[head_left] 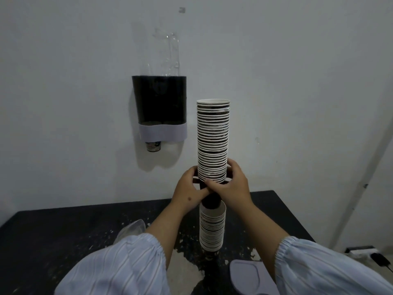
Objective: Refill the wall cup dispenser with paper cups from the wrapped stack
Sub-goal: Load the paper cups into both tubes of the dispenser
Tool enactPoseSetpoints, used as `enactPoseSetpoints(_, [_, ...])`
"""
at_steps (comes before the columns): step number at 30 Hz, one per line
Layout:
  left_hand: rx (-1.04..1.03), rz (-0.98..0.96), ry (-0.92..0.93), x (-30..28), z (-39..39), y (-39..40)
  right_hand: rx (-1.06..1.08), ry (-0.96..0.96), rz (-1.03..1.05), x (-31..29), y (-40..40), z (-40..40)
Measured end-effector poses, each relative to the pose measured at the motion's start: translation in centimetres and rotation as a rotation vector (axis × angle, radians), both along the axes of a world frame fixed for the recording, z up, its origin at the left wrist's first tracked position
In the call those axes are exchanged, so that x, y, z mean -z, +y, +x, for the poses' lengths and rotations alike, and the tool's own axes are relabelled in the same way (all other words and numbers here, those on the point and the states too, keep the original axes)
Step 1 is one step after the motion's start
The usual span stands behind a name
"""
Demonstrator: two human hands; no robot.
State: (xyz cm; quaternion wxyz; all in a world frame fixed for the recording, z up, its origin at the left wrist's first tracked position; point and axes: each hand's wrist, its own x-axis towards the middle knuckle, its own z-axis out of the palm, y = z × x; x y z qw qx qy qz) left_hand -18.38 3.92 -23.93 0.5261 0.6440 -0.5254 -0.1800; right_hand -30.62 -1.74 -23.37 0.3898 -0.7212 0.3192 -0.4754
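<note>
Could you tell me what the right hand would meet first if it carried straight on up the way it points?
Probably nothing: the right hand points up along the lifted cup stack it grips, toward bare wall, though depth is unclear.

Bare utility/break corner, prob. office or workplace.
Plain grey wall w/ mounted cup dispenser, worn black table.

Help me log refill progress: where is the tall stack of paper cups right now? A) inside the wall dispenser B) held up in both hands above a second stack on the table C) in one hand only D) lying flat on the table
B: both the left hand and right hand grip the base of the tall stack, lifted above the second stack on the table.
</note>
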Motion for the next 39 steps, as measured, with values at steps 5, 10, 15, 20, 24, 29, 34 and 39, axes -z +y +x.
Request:
enactPoseSetpoints(5, [-0.004,-0.048,-0.044,-2.5,1.1,-0.6,-0.009,-0.019,-0.043,-2.4,-0.8,0.8])
enactPoseSetpoints(10, [-0.02,-0.1,-0.095,-5.5,2.5,-1.1,-0.033,-0.023,-0.097,-5.1,-1.8,2.2])
enactPoseSetpoints(15, [0.047,-0.152,-0.086,-9.9,4.0,-1.5,-0.057,-0.057,-0.157,-8.8,-2.9,3.8])
enactPoseSetpoints(20, [0.069,-0.222,-0.057,-14.2,5.8,-2.4,-0.007,-0.051,-0.25,-12.9,-5.1,6.4])
enactPoseSetpoints(24, [0.056,-0.256,-0.022,-17.5,7.5,-3.4,-0.032,-0.054,-0.313,-16.3,-6.0,8.2])
enactPoseSetpoints(29, [0.028,-0.289,0.008,-21.1,9.2,-4.1,-0.1,-0.142,-0.307,-19.8,-6.6,10.0])
enactPoseSetpoints(34, [-0.038,-0.324,-0.047,-24.1,11.1,-5.5,-0.104,-0.206,-0.331,-22.5,-7.4,12.0])
enactPoseSetpoints(39, [-0.04,-0.37,-0.041,-26.8,12.6,-7.1,-0.104,-0.266,-0.391,-25.0,-9.2,14.1])
